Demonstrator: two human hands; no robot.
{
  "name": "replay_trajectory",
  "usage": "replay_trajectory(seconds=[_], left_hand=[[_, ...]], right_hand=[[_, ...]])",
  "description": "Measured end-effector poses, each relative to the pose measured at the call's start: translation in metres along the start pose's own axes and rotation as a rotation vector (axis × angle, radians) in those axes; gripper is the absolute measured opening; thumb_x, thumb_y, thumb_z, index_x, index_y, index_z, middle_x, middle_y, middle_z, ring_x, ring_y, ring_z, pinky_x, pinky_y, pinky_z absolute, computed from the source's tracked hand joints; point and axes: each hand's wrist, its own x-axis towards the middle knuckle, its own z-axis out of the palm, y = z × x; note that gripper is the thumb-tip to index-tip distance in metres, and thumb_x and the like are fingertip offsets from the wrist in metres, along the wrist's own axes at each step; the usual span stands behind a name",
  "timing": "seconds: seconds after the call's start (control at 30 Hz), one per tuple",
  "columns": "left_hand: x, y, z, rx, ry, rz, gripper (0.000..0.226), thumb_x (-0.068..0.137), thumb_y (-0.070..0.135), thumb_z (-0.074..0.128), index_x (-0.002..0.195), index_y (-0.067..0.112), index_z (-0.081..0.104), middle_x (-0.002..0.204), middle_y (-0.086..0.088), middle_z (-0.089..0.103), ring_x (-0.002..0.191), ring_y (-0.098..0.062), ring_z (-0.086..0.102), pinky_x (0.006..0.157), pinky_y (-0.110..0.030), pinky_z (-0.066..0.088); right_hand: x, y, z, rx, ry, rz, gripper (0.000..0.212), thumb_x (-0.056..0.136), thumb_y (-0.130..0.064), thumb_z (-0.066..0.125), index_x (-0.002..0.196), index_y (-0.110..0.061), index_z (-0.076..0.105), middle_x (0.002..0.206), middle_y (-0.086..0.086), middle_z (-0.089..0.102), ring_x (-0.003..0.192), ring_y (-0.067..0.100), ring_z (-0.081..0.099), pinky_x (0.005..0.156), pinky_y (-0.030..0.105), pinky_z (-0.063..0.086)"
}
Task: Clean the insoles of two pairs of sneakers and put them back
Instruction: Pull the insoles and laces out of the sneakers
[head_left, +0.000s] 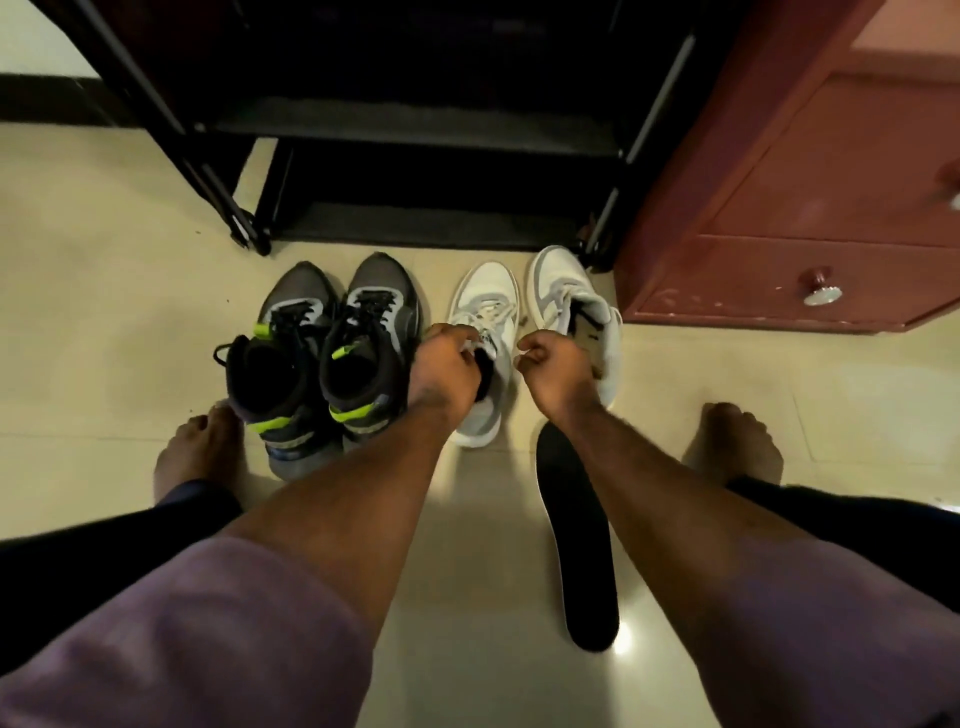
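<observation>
Two pairs of sneakers stand on the floor in front of me. The dark grey pair with lime-green accents (332, 353) is on the left. The white and grey pair is on the right. My left hand (447, 364) and my right hand (553, 369) both pinch the white laces of the left white sneaker (483, 312), one hand on each side of its opening. The right white sneaker (576, 301) stands beside it, partly behind my right hand. A black insole (582, 545) lies flat on the floor under my right forearm.
A black metal shoe rack (415, 140) stands just behind the shoes. A reddish-brown drawer cabinet (810, 218) with round knobs is at the right. My bare feet rest on the cream tiled floor (104, 312) on either side of the shoes.
</observation>
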Motion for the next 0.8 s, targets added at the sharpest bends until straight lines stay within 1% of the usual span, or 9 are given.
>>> replay_trajectory(seconds=[0.1,0.17,0.23,0.3,0.37,0.43,0.5,0.57,0.8], left_hand=[[0.025,-0.005,0.005,-0.107,-0.01,-0.122,0.026,0.086,0.004,0.055,0.102,0.02,0.067,0.114,-0.013,0.066,0.109,-0.031,0.063,0.097,-0.034,0.049],[0.037,-0.012,0.009,-0.118,-0.015,-0.173,0.031,0.083,0.015,0.059,0.113,0.025,0.062,0.12,-0.01,0.061,0.11,-0.029,0.061,0.097,-0.035,0.049],[0.037,-0.015,0.011,-0.203,0.002,-0.236,0.052,0.084,0.015,0.066,0.134,0.022,0.052,0.127,-0.007,0.057,0.115,-0.026,0.057,0.1,-0.033,0.045],[0.036,-0.02,0.013,-0.383,-0.012,-0.258,0.055,0.084,0.002,0.064,0.135,0.017,0.051,0.116,-0.007,0.064,0.109,-0.026,0.061,0.097,-0.036,0.048],[0.034,-0.023,0.015,-0.486,-0.047,-0.254,0.047,0.082,-0.012,0.054,0.121,0.014,0.061,0.103,-0.009,0.069,0.094,-0.027,0.065,0.085,-0.039,0.052],[0.033,-0.026,0.016,-0.507,-0.065,-0.274,0.041,0.082,-0.017,0.049,0.102,0.014,0.067,0.091,-0.008,0.069,0.076,-0.019,0.061,0.073,-0.033,0.052],[0.031,-0.03,0.018,-0.553,-0.069,-0.319,0.033,0.084,-0.015,0.053,0.098,0.009,0.069,0.087,-0.009,0.067,0.066,-0.014,0.056,0.064,-0.027,0.051],[0.028,-0.033,0.019,-0.632,-0.062,-0.372,0.024,0.085,-0.011,0.06,0.101,0.003,0.07,0.088,-0.011,0.068,0.065,-0.015,0.055,0.055,-0.022,0.049],[0.027,-0.028,0.021,-0.674,-0.044,-0.358,0.019,0.076,0.006,0.082,0.086,0.01,0.066,0.078,-0.002,0.067,0.066,-0.012,0.058,0.056,-0.019,0.049]], right_hand=[[0.025,-0.008,0.008,0.023,-0.052,-0.037,0.028,0.083,0.002,0.057,0.109,-0.007,0.067,0.104,0.009,0.069,0.098,0.019,0.063,0.087,0.021,0.045],[0.041,-0.008,0.013,-0.005,-0.092,-0.027,0.037,0.084,0.003,0.057,0.119,-0.01,0.064,0.117,0.007,0.065,0.107,0.018,0.06,0.087,0.015,0.041],[0.057,-0.004,0.017,0.029,-0.146,-0.014,0.051,0.083,0.007,0.056,0.13,-0.014,0.058,0.127,0.008,0.06,0.109,0.022,0.059,0.095,0.027,0.047],[0.071,0.004,0.021,0.024,-0.197,-0.046,0.061,0.081,0.01,0.054,0.134,-0.019,0.054,0.13,0.012,0.058,0.098,0.025,0.06,0.095,0.039,0.05],[0.08,0.009,0.023,-0.056,-0.227,-0.111,0.051,0.083,0.006,0.055,0.128,-0.018,0.061,0.127,0.011,0.058,0.097,0.027,0.061,0.094,0.042,0.051],[0.083,0.01,0.023,-0.13,-0.189,-0.18,0.035,0.083,0.001,0.059,0.113,-0.014,0.07,0.117,0.008,0.061,0.101,0.026,0.062,0.093,0.037,0.05],[0.083,0.009,0.023,-0.181,-0.12,-0.224,0.021,0.083,-0.002,0.063,0.098,-0.013,0.073,0.109,0.006,0.062,0.098,0.02,0.06,0.09,0.022,0.044],[0.081,0.007,0.022,-0.209,-0.082,-0.229,0.014,0.083,-0.004,0.065,0.088,-0.014,0.072,0.106,0.004,0.06,0.095,0.017,0.058,0.085,0.018,0.04],[0.075,0.004,0.019,-0.185,-0.026,-0.209,0.011,0.086,-0.013,0.064,0.086,-0.022,0.07,0.103,0.001,0.065,0.094,0.017,0.061,0.084,0.026,0.048]])
